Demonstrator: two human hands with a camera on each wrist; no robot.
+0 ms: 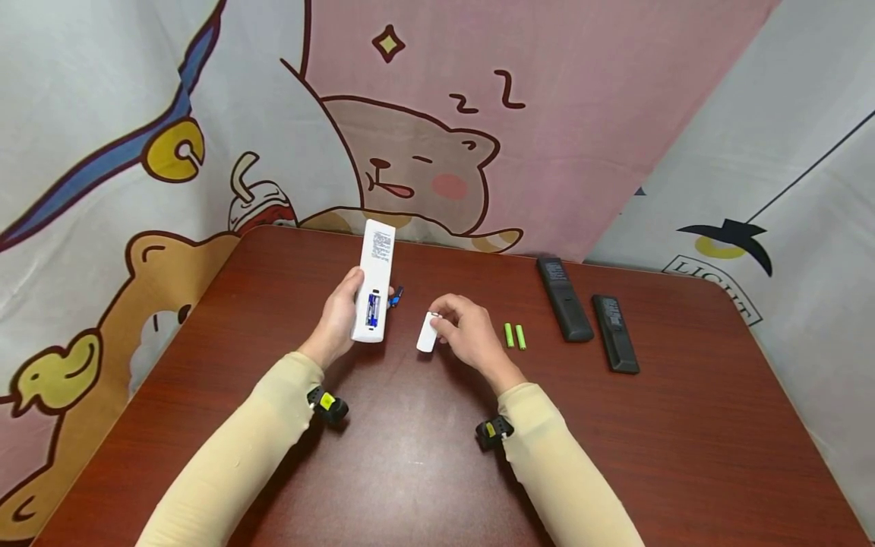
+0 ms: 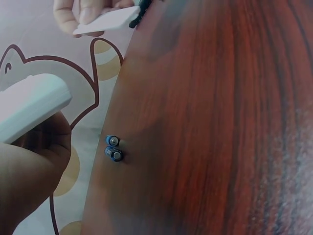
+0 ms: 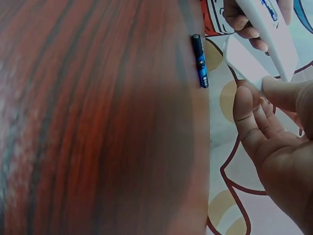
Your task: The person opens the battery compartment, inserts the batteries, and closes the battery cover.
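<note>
My left hand (image 1: 337, 319) grips a white remote control (image 1: 376, 270) by its sides, its back turned toward me. Its battery compartment is uncovered, and blue batteries (image 1: 372, 310) lie inside. To the right, my right hand (image 1: 468, 330) pinches a white battery cover (image 1: 427, 336) between thumb and fingers, apart from the remote in the head view. Two blue batteries (image 2: 113, 148) lie on the table, side by side in the left wrist view. From the head, the remote and left hand partly hide them.
Two green batteries (image 1: 516, 336) lie on the brown table (image 1: 417, 471), right of my right hand. Farther right are a long black remote (image 1: 564, 298) and a shorter black remote (image 1: 615, 334). A printed curtain (image 1: 581, 114) hangs behind the table's back edge.
</note>
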